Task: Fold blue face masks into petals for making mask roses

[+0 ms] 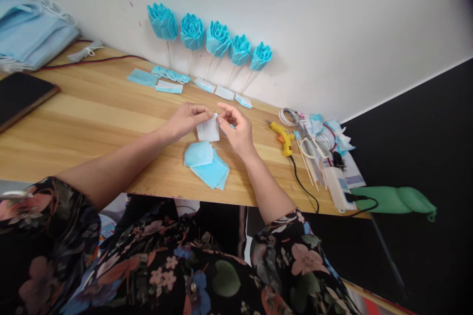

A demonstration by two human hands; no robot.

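My left hand [191, 119] pinches the top edge of a small white fabric piece [208, 130], held just above the table. At that piece's right corner, the thumb and fingers of my right hand [236, 125] are pressed together on it. A bit of blue shows beneath my right fingers, mostly hidden. In front of both hands lies a loose stack of light blue fabric pieces [210, 165], rounded at some corners and overlapping.
Several blue fabric flowers [192, 32] on sticks lean against the wall, with folded strips [169, 86] at their feet. A yellow glue gun [283, 137], scissors [314, 146] and a white power strip [338, 189] lie right. Face masks [33, 29] and a phone [25, 98] are left.
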